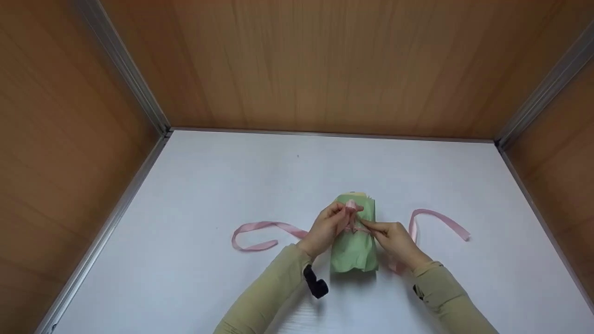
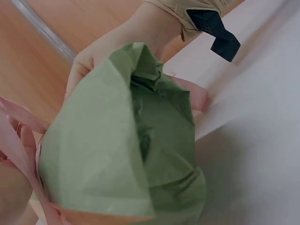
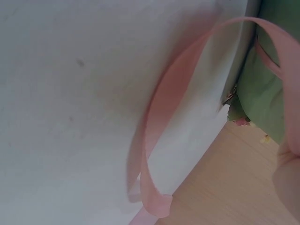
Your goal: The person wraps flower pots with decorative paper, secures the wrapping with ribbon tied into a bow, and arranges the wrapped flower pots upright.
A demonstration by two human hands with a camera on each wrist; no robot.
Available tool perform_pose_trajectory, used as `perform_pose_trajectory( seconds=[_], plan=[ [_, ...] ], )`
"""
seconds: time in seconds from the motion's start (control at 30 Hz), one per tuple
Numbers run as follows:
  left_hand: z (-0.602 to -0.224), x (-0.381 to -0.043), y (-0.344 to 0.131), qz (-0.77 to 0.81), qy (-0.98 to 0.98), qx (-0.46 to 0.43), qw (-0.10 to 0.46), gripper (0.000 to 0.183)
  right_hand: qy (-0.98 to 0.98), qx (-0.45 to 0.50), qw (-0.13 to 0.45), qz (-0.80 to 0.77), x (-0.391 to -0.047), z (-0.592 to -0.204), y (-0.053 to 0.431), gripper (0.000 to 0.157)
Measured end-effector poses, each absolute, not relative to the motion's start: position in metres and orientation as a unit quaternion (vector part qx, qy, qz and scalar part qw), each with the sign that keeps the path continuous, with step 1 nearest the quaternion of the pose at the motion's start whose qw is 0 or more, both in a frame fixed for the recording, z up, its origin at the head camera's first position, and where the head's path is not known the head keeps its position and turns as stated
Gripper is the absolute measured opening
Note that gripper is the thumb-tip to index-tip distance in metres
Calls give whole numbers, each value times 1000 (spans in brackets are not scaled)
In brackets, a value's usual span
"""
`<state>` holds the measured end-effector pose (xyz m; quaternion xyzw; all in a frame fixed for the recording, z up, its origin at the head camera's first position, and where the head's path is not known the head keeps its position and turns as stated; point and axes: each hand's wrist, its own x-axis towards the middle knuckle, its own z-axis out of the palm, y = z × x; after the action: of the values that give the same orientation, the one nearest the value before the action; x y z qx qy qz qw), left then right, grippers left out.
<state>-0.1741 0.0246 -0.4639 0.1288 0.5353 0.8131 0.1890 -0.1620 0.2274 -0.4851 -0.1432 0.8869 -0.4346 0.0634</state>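
A green paper-wrapped package (image 1: 355, 255), tied with pink ribbon (image 1: 351, 204), lies on the white table. My left hand (image 1: 322, 232) pinches a raised ribbon loop over the upper part of the package. On the other side, my right hand (image 1: 397, 239) grips the ribbon with its fingertips close to the crossing on top. In the right wrist view, a long ribbon tail (image 3: 171, 89) arcs from the right hand down to the table. The left wrist view shows the package's folded paper end (image 2: 159, 122), with the right hand (image 2: 117, 47) behind it.
One loose ribbon end (image 1: 260, 226) curls on the table (image 1: 209, 185) to the left. Another ribbon end (image 1: 441, 217) bends away on the right. Wood-grain panels (image 1: 325, 69) with metal edging enclose the table at the back and both sides.
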Motion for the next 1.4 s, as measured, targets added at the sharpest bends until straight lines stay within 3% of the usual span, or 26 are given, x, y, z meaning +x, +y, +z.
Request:
perform_pose_trajectory(
  seconds=[0.13,0.53,0.8,1.03,1.23,1.4],
  plan=[
    [-461,-179,21,844,470,144,213,26,887,-148,60,-433,-163,-485,229,30],
    [-463,-175,36,873,461,32,155,19,888,-142,63,-433,-162,-485,228,31],
    [-466,-172,33,855,495,56,143,45,891,-143,63,-427,-164,-484,228,31],
    [-476,-176,36,830,537,78,133,15,887,-142,57,-435,-164,-484,223,30],
    [-479,-176,36,789,599,121,71,6,887,-148,70,-432,-165,-483,225,28],
    [-477,-174,39,775,621,105,48,13,892,-156,56,-420,-168,-482,229,26]
  ],
)
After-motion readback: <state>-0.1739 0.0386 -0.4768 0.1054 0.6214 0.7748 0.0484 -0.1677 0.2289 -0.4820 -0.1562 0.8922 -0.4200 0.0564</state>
